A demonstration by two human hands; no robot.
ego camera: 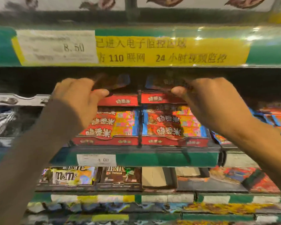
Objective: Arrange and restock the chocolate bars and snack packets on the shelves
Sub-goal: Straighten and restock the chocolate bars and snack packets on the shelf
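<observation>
Between thumb and curled fingers, the left hand (75,98) pinches a dark chocolate bar (110,82), and the right hand (208,101) pinches a second dark bar (165,82) in the same way. Both grips are closed on their bars, with the thumbs pointing toward each other. The two bars are blurred, so I cannot read their labels well. They are held side by side, in the dark gap under the upper shelf edge.

Just below the grips stand two red display boxes (120,99), one beside the other, with a thin black divider (139,101) between them. The held bars are right above these back boxes; I cannot tell if they touch them. Nearer to the camera, under the wrists, two more red trays (107,140) are full of red chocolate bars (102,122) with white Chinese letters and pink and yellow ends. They rest on a shelf with a green front strip (169,158), which carries a white price tag (96,159).

Above the grips, the upper shelf strip (266,51) holds a yellow notice (161,51) with Chinese writing and a white price label (55,46) showing 8.50.

Further below the hands, the next shelf carries m&m's packets (68,175), a brown one (120,175) beside them, and red packets (258,179) to the right. To the right of the right hand lie more red and blue packets (279,119). A grey sleeve (31,151) covers the left arm.
</observation>
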